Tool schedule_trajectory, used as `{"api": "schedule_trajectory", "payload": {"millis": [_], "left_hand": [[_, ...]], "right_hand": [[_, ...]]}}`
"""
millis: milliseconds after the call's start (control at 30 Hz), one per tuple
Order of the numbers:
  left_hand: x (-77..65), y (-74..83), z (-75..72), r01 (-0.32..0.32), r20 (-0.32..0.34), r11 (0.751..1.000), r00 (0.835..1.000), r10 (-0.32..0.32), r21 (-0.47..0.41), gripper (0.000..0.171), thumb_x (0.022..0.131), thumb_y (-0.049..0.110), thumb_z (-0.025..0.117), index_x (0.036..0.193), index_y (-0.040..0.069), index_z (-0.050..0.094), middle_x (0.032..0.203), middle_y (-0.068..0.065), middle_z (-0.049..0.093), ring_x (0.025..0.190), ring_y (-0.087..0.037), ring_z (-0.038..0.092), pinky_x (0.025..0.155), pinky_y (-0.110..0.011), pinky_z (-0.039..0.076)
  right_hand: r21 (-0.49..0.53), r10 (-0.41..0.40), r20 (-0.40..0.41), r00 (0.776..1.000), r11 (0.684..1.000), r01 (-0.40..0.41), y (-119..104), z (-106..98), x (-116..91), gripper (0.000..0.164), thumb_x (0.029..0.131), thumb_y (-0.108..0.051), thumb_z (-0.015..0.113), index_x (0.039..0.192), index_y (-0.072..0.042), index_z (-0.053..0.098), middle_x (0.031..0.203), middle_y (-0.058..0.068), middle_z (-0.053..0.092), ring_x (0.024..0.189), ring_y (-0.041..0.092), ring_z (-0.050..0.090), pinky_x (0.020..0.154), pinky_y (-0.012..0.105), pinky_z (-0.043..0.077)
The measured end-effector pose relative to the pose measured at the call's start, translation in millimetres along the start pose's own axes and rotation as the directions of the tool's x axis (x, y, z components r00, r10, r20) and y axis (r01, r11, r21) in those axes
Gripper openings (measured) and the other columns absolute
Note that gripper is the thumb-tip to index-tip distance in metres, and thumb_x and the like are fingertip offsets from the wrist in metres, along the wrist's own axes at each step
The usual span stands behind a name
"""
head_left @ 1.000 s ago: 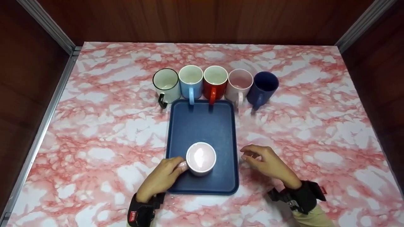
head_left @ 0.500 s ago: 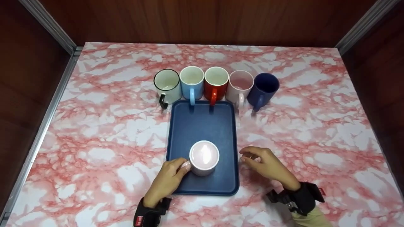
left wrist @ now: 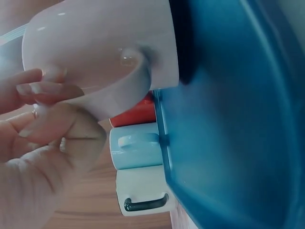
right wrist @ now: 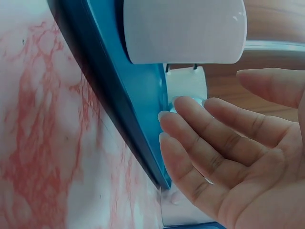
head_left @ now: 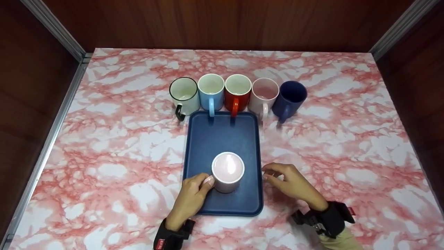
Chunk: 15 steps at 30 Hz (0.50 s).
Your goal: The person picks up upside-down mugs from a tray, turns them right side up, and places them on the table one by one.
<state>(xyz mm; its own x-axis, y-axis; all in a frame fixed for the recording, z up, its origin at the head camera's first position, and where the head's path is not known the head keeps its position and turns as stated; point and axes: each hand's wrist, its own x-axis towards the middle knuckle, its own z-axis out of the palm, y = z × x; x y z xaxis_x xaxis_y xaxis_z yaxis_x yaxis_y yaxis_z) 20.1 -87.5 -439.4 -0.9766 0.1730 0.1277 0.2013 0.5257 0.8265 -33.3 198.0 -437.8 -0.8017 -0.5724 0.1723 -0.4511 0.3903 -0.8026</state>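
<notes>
A pale pink mug (head_left: pixel 228 172) stands upright at the near part of the blue tray (head_left: pixel 222 133). My left hand (head_left: pixel 191 193) pinches its handle from the left, thumb on top. In the left wrist view, fingers curl at the mug's handle (left wrist: pixel 119 95), and a dark shadow lies between mug base and tray; I cannot tell whether they touch. My right hand (head_left: pixel 293 182) hovers beside the tray's right edge, holding nothing. The right wrist view shows its fingers (right wrist: pixel 224 143) loosely extended, apart from the mug.
Behind the tray stands a row of mugs, handles forward: white with black handle (head_left: pixel 189 104), light blue (head_left: pixel 216 99), red (head_left: pixel 241 100), pale pink (head_left: pixel 256 104) and dark blue (head_left: pixel 286 104). Wooden walls (head_left: pixel 222 24) enclose the marbled table (head_left: pixel 347 139).
My left hand has moved the pink mug a little rightward and slightly away from me over the tray. My right hand has shifted only slightly toward the tray.
</notes>
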Motion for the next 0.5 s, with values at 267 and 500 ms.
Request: {"api": "schedule_trajectory", "payload": {"millis": [267,500], "left_hand": [[2.3,18.8,1.2,-0.012,-0.032,1.000,0.999,0.011,-0.025,0.020,0.094,0.020,0.051,0.085,0.006,0.063,0.076,0.003,0.059,0.072,-0.011,0.055,0.066,-0.029,0.045],[6.8,29.8,3.4,0.005,-0.079,0.998,0.997,-0.011,-0.068,0.016,0.092,0.015,0.053,0.084,0.005,0.063,0.074,0.003,0.057,0.069,-0.010,0.052,0.064,-0.026,0.043]], "right_hand": [[0.044,0.010,0.046,0.999,0.999,-0.012,-4,1,1,0.009,0.089,-0.006,0.059,0.094,-0.002,0.065,0.087,0.004,0.065,0.078,0.013,0.058,0.070,0.028,0.047],[0.115,-0.088,0.079,0.993,0.990,0.079,-19,3,8,0.013,0.084,0.007,0.058,0.079,-0.004,0.064,0.071,0.008,0.061,0.065,0.011,0.051,0.060,0.027,0.041]]}}
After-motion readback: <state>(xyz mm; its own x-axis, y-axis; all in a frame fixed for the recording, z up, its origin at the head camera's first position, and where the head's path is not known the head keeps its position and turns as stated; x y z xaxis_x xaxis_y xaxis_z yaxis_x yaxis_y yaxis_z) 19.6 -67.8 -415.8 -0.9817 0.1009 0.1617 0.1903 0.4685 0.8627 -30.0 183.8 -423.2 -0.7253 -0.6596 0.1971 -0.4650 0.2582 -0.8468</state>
